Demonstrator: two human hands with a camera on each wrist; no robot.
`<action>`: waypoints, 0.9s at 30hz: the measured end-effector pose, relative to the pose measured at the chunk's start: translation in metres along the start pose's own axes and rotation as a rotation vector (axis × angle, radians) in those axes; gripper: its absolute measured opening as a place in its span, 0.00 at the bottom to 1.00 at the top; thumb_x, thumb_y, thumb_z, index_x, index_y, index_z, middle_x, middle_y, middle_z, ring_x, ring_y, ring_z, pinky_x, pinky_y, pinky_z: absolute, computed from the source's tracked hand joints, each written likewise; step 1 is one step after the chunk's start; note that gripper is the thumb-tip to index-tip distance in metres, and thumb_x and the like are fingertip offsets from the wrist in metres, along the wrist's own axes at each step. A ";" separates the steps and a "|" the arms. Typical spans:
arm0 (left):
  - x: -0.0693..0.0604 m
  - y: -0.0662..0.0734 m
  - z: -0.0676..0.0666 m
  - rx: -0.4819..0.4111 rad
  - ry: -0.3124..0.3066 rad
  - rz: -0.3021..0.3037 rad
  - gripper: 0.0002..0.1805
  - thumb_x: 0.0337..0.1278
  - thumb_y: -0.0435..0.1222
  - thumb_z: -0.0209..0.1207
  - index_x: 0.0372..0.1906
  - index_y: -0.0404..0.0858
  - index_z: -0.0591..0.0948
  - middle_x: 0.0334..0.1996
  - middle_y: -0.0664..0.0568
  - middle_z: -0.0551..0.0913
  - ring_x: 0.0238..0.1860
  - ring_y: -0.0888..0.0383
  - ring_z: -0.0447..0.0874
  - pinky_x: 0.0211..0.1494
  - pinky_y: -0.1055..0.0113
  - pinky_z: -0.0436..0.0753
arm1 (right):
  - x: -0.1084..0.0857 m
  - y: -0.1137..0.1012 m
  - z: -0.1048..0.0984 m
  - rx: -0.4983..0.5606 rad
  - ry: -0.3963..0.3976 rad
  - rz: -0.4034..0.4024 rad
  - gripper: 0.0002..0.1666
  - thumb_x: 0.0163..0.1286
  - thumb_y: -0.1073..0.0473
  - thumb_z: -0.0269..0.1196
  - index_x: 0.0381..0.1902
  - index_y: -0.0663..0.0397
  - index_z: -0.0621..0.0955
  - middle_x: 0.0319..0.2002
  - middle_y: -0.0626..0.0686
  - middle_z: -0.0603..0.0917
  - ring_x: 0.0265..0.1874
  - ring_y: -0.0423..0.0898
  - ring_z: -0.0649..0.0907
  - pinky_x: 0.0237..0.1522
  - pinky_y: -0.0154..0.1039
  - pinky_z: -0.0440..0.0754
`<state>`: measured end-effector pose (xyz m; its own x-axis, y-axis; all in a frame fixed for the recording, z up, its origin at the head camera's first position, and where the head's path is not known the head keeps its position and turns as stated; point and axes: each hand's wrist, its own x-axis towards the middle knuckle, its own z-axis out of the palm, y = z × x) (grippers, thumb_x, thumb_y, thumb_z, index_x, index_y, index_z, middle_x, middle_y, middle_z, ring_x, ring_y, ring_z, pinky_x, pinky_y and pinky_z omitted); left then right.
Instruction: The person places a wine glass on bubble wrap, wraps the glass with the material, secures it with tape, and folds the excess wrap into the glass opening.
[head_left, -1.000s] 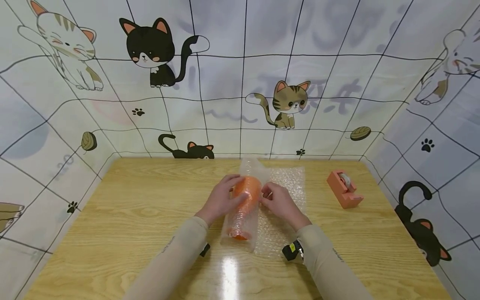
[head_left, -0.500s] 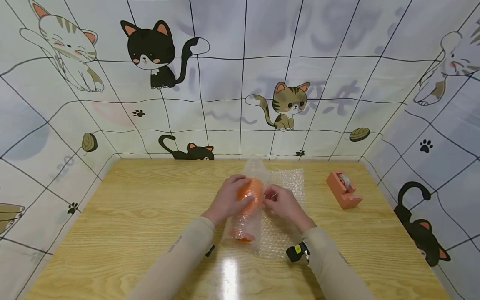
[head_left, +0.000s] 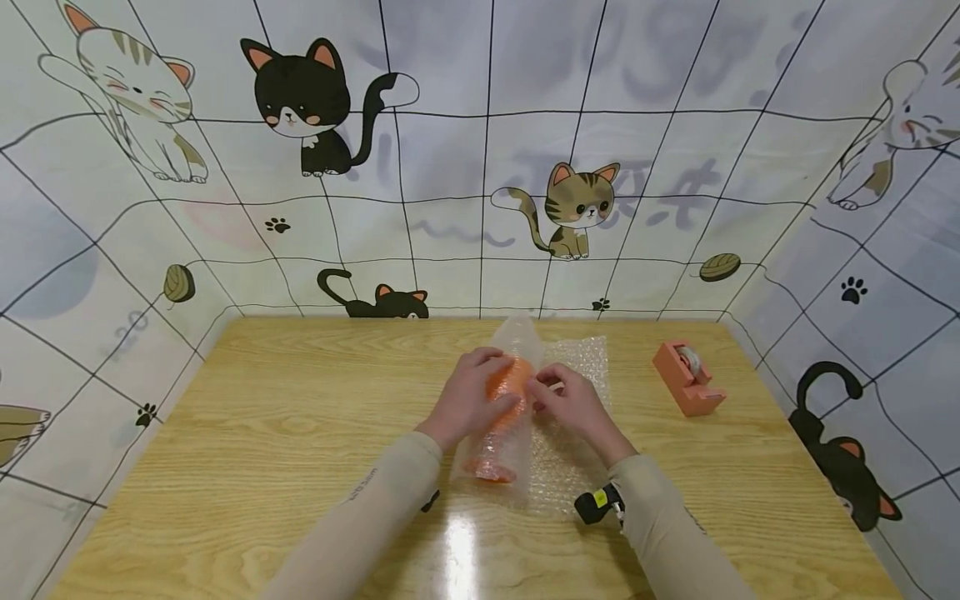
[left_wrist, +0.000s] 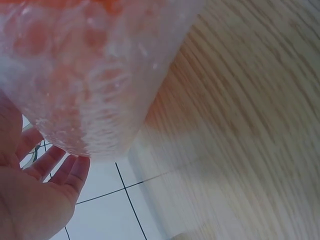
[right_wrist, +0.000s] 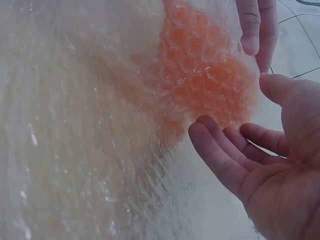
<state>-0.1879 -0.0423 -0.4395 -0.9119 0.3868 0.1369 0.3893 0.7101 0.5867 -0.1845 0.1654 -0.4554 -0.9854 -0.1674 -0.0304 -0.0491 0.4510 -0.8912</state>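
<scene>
An orange cylindrical object (head_left: 510, 379) lies under layers of bubble wrap (head_left: 491, 446) mid-table; its exact kind is hidden by the wrap. My left hand (head_left: 472, 396) grips the bundle from its left side, thumb across the top. In the left wrist view, the fingers of the left hand (left_wrist: 45, 185) bend against the wrapped edge. On the other side, my right hand (head_left: 566, 400) touches the bundle with its fingertips. The right wrist view shows the right hand (right_wrist: 265, 165) with loosely bent fingers, their tips at the wrap. A flat stretch of bubble wrap (head_left: 592, 358) extends to the right beneath.
A coral tape dispenser (head_left: 686, 379) with a clear roll stands at the right of the wooden table (head_left: 300, 400). Cat-patterned cloth walls (head_left: 450, 167) enclose the table's back and sides. A small black camera (head_left: 596, 504) sits at the right wrist.
The bundle has shifted slightly to the right across the flat wrap, both hands moving along with it. The tape dispenser has stayed in place.
</scene>
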 end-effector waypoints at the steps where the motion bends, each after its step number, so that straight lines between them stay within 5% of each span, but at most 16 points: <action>1: 0.000 0.001 0.001 0.000 -0.002 -0.004 0.32 0.66 0.49 0.67 0.72 0.44 0.76 0.73 0.49 0.70 0.74 0.48 0.66 0.75 0.53 0.70 | 0.000 0.000 0.000 -0.003 0.002 0.003 0.18 0.78 0.52 0.63 0.51 0.63 0.80 0.46 0.61 0.83 0.36 0.52 0.89 0.41 0.49 0.89; 13: 0.000 0.006 0.004 -0.036 0.012 0.062 0.34 0.66 0.48 0.68 0.72 0.40 0.75 0.74 0.48 0.70 0.73 0.47 0.67 0.74 0.51 0.71 | 0.000 0.006 -0.002 -0.083 0.067 0.017 0.22 0.73 0.46 0.67 0.45 0.62 0.80 0.42 0.60 0.84 0.31 0.49 0.88 0.35 0.41 0.86; 21: -0.006 -0.008 -0.003 -0.369 -0.025 0.063 0.30 0.72 0.33 0.61 0.75 0.38 0.69 0.73 0.47 0.71 0.69 0.47 0.75 0.70 0.53 0.76 | -0.001 0.012 -0.008 -0.063 0.037 0.056 0.20 0.74 0.49 0.67 0.45 0.63 0.79 0.43 0.60 0.84 0.33 0.48 0.86 0.37 0.42 0.87; 27: -0.005 -0.015 -0.002 -0.445 -0.029 0.073 0.31 0.69 0.26 0.61 0.74 0.36 0.69 0.74 0.46 0.69 0.73 0.48 0.70 0.71 0.56 0.75 | -0.002 0.014 -0.013 -0.057 0.003 0.082 0.18 0.74 0.51 0.67 0.47 0.63 0.80 0.43 0.59 0.84 0.37 0.50 0.86 0.39 0.45 0.88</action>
<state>-0.1897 -0.0555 -0.4476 -0.8775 0.4477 0.1719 0.3532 0.3609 0.8631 -0.1851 0.1833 -0.4618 -0.9870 -0.1251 -0.1012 0.0231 0.5123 -0.8585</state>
